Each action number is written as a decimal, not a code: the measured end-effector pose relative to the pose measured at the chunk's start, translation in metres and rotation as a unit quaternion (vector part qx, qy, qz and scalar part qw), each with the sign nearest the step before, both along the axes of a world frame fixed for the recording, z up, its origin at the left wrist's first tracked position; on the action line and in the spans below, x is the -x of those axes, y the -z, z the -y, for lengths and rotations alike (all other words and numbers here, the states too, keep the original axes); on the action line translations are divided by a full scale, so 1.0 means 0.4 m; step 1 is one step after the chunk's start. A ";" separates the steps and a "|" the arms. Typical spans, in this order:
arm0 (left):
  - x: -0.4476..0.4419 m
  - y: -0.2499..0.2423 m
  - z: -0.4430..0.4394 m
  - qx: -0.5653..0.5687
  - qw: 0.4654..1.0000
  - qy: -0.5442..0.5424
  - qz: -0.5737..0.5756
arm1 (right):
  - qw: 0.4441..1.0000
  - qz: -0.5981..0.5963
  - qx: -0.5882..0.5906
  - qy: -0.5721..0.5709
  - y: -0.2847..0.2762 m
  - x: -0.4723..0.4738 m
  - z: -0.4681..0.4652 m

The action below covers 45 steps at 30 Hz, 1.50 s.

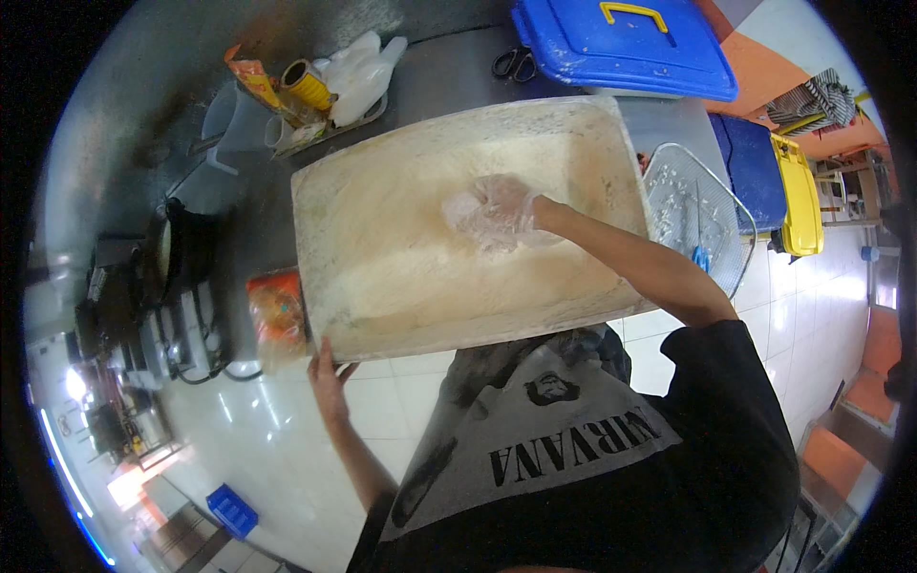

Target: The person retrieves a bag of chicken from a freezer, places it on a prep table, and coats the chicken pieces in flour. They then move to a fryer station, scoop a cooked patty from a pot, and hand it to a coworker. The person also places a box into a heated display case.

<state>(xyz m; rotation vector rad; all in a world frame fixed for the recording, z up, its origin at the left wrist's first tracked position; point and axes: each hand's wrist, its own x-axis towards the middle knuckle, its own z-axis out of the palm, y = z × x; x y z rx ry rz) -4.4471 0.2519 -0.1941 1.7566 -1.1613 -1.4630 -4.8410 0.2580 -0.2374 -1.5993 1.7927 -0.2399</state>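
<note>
A large rectangular tub lies before me, with pale, flour-like powder spread over its bottom. My right hand, in a clear plastic glove dusted with powder, is down in the powder right of the tub's middle. Its fingers are bent and blurred by the glove, and whether they hold anything cannot be made out. Bare, my left hand grips the tub's near left corner, fingers against the outer wall.
Behind the tub are a blue lidded box, black-handled scissors and a tray with a tape roll and plastic bags. A wire mesh basket holding blue-handled tongs or scissors stands right. An orange packet lies left.
</note>
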 end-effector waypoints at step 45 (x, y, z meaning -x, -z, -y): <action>1.446 -0.409 0.431 -0.022 0.862 0.249 -0.441 | 0.784 0.426 0.208 0.400 -0.210 0.893 -0.417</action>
